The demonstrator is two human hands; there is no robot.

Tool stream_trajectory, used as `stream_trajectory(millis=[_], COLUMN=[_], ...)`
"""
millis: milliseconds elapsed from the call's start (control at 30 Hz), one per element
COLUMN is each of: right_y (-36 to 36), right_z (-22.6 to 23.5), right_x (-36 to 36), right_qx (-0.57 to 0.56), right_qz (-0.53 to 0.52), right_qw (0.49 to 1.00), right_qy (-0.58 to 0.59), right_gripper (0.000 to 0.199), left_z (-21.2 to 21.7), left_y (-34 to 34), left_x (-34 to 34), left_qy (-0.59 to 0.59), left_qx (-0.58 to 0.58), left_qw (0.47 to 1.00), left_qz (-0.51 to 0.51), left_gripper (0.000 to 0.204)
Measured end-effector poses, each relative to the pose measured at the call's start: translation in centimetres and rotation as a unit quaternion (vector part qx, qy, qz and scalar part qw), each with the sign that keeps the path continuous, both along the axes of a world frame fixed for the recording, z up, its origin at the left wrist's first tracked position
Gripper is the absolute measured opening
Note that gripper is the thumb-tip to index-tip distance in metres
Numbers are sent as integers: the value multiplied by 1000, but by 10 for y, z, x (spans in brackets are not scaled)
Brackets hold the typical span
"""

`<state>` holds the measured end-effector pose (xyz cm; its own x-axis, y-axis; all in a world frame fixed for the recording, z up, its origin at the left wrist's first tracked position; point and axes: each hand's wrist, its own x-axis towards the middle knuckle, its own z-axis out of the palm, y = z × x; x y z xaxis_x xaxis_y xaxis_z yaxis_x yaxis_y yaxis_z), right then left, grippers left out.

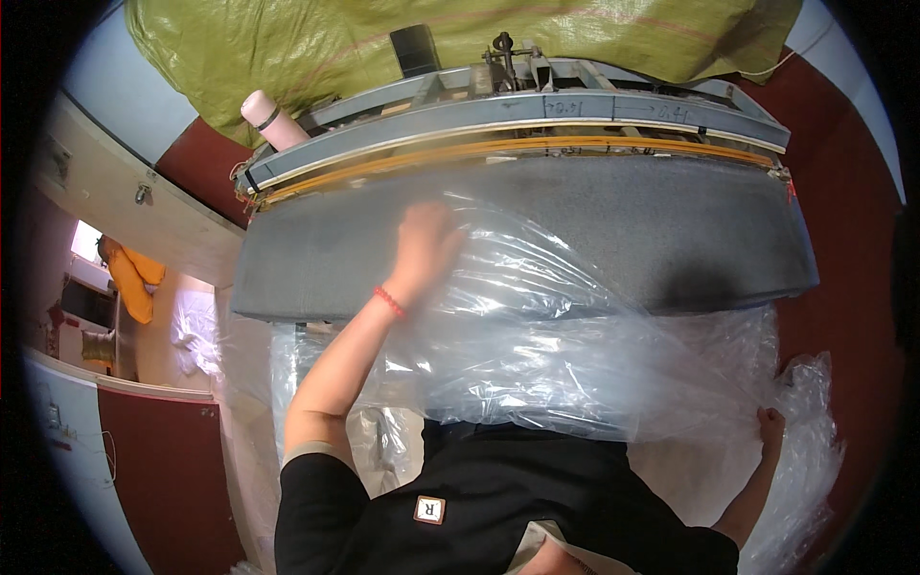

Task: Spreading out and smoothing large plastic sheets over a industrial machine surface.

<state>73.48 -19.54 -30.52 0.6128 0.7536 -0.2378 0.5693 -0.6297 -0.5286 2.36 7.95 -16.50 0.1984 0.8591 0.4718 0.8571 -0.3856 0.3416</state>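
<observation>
A wide sheet of clear plastic film [517, 359] stretches in creases from the edge of a grey padded work surface [326, 249] down across my front. My left hand [426, 244], with a red bead bracelet at its wrist, is over the middle-left of the pad, blurred by motion. Folds of the film fan out from its closed fingers. Out at the lower right, my right hand [770, 422] is closed on another part of the film. More film bunches beside that hand and hangs below the pad.
Behind the pad runs a grey metal frame [460, 123] with orange strips [537, 146] along it and a clamp-like metal fitting [505, 62]. A pink bottle [274, 121] leans at its left end. A dark phone-like slab [414, 50] rests against yellow-green woven sheeting [613, 38].
</observation>
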Motion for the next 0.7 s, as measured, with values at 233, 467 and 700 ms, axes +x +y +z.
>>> stream_trajectory(millis=[233,467,700], right_y=[2,-10,-9], right_z=[-1,-21,-36], right_x=[-1,20,45], right_qx=[10,33,90], right_qz=[-32,-54,-98], right_qw=[999,998,991], right_qy=[21,31,29], right_gripper=[24,24,27], left_z=[6,-8,-15], left_y=[27,40,49], left_x=[11,20,0], left_qy=[-26,31,-180], left_qx=[19,13,-71], left_qw=[999,996,980], left_qz=[21,78,53], left_gripper=[10,11,33])
